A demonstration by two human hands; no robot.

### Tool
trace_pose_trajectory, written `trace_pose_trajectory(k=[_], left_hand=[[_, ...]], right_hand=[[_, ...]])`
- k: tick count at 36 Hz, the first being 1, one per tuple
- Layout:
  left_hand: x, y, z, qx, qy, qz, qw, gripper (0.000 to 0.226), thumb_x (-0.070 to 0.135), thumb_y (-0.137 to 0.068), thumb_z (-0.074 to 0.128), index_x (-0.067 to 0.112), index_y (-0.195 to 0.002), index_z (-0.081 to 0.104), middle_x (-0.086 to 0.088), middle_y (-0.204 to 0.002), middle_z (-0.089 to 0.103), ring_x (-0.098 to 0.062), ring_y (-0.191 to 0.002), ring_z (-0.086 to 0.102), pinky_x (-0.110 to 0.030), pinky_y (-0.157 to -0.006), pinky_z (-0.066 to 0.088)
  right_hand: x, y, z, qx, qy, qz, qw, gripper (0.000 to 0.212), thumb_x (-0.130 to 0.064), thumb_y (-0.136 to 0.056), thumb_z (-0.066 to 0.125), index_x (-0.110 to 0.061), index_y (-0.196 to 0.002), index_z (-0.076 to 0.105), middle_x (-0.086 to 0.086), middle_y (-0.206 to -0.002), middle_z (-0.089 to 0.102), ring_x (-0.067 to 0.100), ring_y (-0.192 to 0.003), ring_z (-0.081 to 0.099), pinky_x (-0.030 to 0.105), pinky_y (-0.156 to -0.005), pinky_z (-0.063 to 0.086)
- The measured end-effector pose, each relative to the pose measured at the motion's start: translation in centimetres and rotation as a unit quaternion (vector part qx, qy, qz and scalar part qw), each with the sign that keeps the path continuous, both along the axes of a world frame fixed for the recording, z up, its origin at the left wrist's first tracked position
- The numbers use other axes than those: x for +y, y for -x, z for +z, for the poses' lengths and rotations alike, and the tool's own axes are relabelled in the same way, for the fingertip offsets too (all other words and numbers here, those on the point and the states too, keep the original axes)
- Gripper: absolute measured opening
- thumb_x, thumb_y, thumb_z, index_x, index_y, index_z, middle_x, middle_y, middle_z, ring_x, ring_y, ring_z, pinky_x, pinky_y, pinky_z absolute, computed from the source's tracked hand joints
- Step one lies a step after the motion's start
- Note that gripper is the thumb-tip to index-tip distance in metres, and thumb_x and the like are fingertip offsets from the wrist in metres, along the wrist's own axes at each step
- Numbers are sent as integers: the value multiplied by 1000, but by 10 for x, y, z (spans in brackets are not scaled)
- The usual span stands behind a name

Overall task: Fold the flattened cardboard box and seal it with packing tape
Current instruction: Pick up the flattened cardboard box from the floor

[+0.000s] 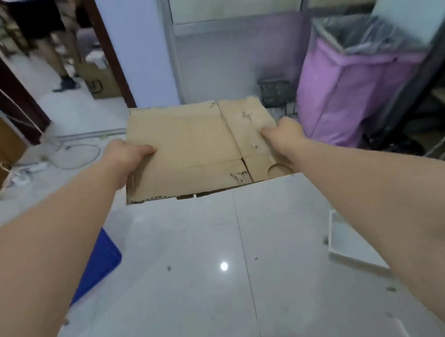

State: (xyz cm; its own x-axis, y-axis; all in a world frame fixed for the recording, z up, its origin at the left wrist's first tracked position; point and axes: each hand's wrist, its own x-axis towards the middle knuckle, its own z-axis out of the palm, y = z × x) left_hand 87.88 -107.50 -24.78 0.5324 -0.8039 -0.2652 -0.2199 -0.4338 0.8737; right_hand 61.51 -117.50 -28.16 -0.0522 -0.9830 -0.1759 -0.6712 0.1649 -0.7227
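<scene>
The flattened cardboard box [196, 149] hangs above the floor [202, 284], left hand [126, 155] at its left edge, right hand [287, 131] at its right.

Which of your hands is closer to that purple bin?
Right. The right hand grips the cardboard at the edge beside the purple bin; the left hand grips the opposite edge.

Matt brown cardboard box [196, 149], torn and rough at its edges, between the hands; glossy smooth tile floor [202, 284] below them.
</scene>
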Motion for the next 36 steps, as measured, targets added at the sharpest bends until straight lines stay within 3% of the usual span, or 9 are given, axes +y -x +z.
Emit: trace_pose_trajectory(k=[3, 6, 9, 13, 16, 21, 28, 31, 36], left_hand=[[-7, 36, 84, -6, 34, -34, 999, 46, 20, -83, 70, -1, -120, 53, -11, -111, 58, -25, -89, 54, -31, -76, 43], [-10, 69, 161, -18, 65, -69, 995, 45, 24, -81, 72, 1, -116, 55, -12, -113, 61, -26, -87, 57, -33, -73, 45], [-9, 102, 228, -26, 101, -91, 990, 46, 24, -82, 72, -1, -116, 55, -14, -110, 61, -27, -85, 58, -36, -76, 48], [-4, 146, 297, -29, 159, -122, 979, 24, 22, -87, 66, 6, -99, 53, -4, -80, 54, -17, -63, 50, -27, -50, 43], [0, 172, 337, -14, 188, -137, 972, 22, 21, -86, 67, 8, -93, 50, -3, -78, 51, -16, -62, 49, -20, -35, 43], [-3, 207, 379, -31, 214, -168, 962, 52, 26, -82, 72, -2, -119, 50, -13, -108, 54, -21, -71, 53, -29, -53, 42], [-14, 261, 385, -22, 209, -211, 955, 43, 21, -85, 69, 1, -117, 49, -11, -94, 50, -17, -65, 46, -27, -48, 41], [-10, 281, 380, -10, 183, -240, 953, 41, 20, -85, 69, -2, -114, 51, -10, -80, 50, -21, -61, 47, -19, -32, 40], [3, 311, 372, 5, 155, -283, 947, 53, 22, -81, 73, -6, -120, 52, -10, -78, 53, -22, -60, 51, -31, -47, 38]], right_hand=[[6, 41, 87, -6, 43, -25, 999, 46, -33, -88, 55, 0, -119, 55, 17, -121, 59, 33, -111, 55, 30, -76, 38], [16, 82, 168, -38, 81, -49, 995, 53, -39, -85, 57, -3, -124, 52, 13, -125, 58, 34, -113, 54, 36, -94, 45], [27, 119, 243, -47, 133, -65, 988, 55, -40, -87, 56, -4, -127, 50, 12, -124, 56, 33, -113, 54, 32, -87, 42], [44, 163, 321, -49, 190, -85, 977, 50, -37, -91, 55, -1, -125, 52, 13, -125, 56, 33, -113, 54, 28, -78, 38], [61, 190, 363, -62, 225, -95, 968, 47, -32, -92, 55, -1, -128, 51, 16, -129, 55, 32, -117, 52, 26, -84, 38], [83, 230, 404, -92, 251, -126, 955, 51, -38, -89, 57, -2, -125, 52, 15, -124, 57, 32, -110, 56, 37, -95, 47], [109, 280, 417, -78, 242, -171, 952, 53, -38, -90, 55, -4, -131, 49, 13, -131, 53, 30, -116, 53, 32, -91, 45], [132, 299, 412, -55, 229, -194, 952, 52, -37, -93, 53, -3, -132, 46, 13, -133, 50, 30, -118, 50, 32, -88, 41], [174, 329, 407, -26, 215, -241, 946, 55, -40, -90, 55, -3, -129, 46, 12, -129, 52, 28, -112, 52, 30, -78, 39]])
